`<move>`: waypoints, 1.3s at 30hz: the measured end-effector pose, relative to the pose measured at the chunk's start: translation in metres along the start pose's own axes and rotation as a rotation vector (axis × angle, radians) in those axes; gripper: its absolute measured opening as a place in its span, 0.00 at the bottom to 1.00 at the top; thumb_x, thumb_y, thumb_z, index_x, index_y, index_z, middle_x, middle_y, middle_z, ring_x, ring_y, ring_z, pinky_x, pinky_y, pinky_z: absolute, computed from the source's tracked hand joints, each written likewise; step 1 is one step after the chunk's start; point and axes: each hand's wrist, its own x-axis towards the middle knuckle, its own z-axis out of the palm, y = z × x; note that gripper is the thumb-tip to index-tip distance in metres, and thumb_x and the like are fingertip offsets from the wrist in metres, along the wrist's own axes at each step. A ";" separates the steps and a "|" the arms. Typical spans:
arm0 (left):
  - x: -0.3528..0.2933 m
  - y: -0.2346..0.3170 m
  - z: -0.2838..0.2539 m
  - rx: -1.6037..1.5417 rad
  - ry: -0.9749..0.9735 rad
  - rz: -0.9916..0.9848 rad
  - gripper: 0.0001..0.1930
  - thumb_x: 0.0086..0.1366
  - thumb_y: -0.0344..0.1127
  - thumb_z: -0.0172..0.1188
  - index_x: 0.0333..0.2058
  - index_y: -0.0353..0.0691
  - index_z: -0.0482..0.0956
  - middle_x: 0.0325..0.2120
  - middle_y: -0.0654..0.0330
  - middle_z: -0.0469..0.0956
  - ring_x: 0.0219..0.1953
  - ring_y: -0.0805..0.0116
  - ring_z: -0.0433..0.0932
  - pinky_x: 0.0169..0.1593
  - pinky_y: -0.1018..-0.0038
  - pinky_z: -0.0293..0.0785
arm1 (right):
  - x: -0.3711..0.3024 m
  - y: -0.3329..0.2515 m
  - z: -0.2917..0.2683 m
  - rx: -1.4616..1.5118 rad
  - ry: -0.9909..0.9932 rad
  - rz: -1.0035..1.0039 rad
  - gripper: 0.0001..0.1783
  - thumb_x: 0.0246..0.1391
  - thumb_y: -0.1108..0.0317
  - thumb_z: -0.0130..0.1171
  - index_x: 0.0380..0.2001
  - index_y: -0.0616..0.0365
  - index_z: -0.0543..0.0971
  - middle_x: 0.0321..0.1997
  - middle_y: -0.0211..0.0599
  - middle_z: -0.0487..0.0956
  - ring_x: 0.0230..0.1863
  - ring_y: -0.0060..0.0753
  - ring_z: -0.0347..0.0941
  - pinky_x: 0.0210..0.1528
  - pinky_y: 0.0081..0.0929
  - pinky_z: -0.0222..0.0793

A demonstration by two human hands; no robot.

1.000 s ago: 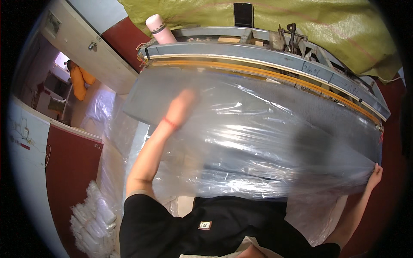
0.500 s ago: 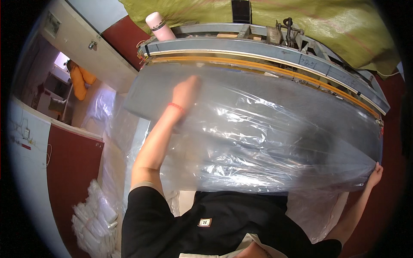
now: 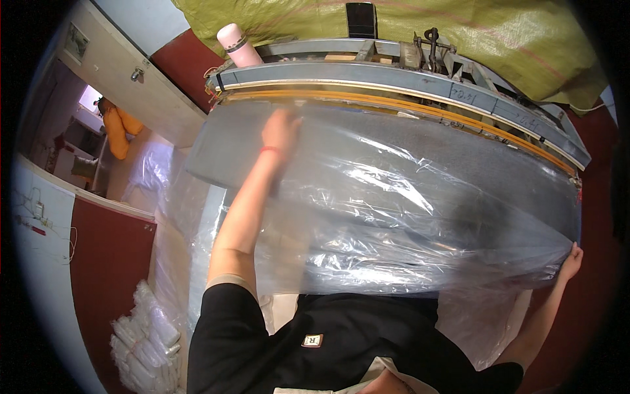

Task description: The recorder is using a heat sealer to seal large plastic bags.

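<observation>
"Long grey flat-topped table [image 3: 220, 141] — what's across it?"
"Shiny clear plastic sheet [image 3: 380, 190]. Right hand [image 3: 572, 261] pinches its right end; left hand [image 3: 281, 133], near its left — grip's blurred, can't tell."

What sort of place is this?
It looks like a small workshop handling plastic film: a clear plastic sheet is spread over a grey worktop, a long metal frame spans its far side, and a pile of clear plastic sits at lower left.
</observation>
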 end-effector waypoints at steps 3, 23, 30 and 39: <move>0.004 0.002 0.002 -0.020 -0.073 -0.051 0.09 0.49 0.35 0.59 0.27 0.38 0.73 0.24 0.55 0.73 0.29 0.59 0.72 0.33 0.70 0.68 | 0.000 -0.008 0.001 -0.012 0.006 0.031 0.22 0.50 0.50 0.50 0.28 0.62 0.71 0.26 0.33 0.72 0.30 0.28 0.65 0.37 0.26 0.61; 0.090 -0.147 0.040 -0.524 0.427 -0.422 0.10 0.56 0.33 0.53 0.19 0.40 0.66 0.15 0.70 0.63 0.19 0.80 0.58 0.22 0.82 0.55 | 0.037 -0.227 0.164 0.786 0.148 0.221 0.11 0.42 0.65 0.62 0.23 0.62 0.74 0.22 0.30 0.74 0.24 0.18 0.65 0.29 0.17 0.62; 0.091 -0.162 0.029 -0.548 0.396 -0.404 0.13 0.55 0.33 0.55 0.13 0.42 0.65 0.11 0.70 0.62 0.14 0.82 0.57 0.17 0.83 0.53 | 0.033 -0.251 0.158 0.525 0.279 0.139 0.10 0.41 0.69 0.59 0.24 0.60 0.69 0.23 0.32 0.73 0.21 0.21 0.67 0.24 0.18 0.63; 0.093 -0.121 0.022 -0.807 0.495 -0.574 0.12 0.53 0.30 0.38 0.16 0.35 0.69 0.11 0.63 0.67 0.11 0.75 0.63 0.15 0.80 0.60 | 0.032 -0.265 0.131 0.532 0.361 0.373 0.06 0.47 0.71 0.48 0.30 0.59 0.67 0.23 0.41 0.73 0.20 0.29 0.70 0.19 0.24 0.65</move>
